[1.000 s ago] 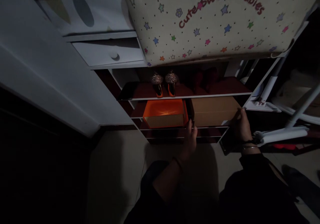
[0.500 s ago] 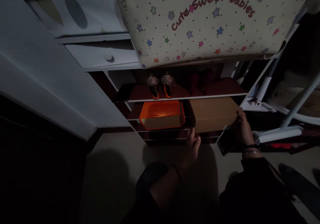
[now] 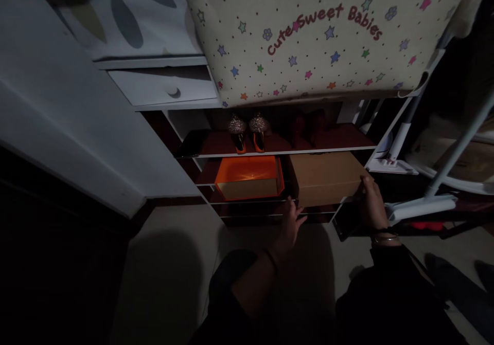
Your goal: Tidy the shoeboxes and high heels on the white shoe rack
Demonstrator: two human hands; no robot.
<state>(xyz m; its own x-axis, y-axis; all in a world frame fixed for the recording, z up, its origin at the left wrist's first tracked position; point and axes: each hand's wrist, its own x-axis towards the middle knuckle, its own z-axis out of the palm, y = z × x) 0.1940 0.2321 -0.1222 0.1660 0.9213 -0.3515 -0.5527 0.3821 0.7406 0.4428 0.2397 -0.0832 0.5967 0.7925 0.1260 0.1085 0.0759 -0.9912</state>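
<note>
I crouch in a dim room on a pale tiled floor (image 3: 173, 262). A white wall (image 3: 57, 129) runs along my left. Ahead stands a white shelf unit (image 3: 278, 153) with a drawer (image 3: 165, 85), under a star-printed cloth (image 3: 309, 36).
</note>
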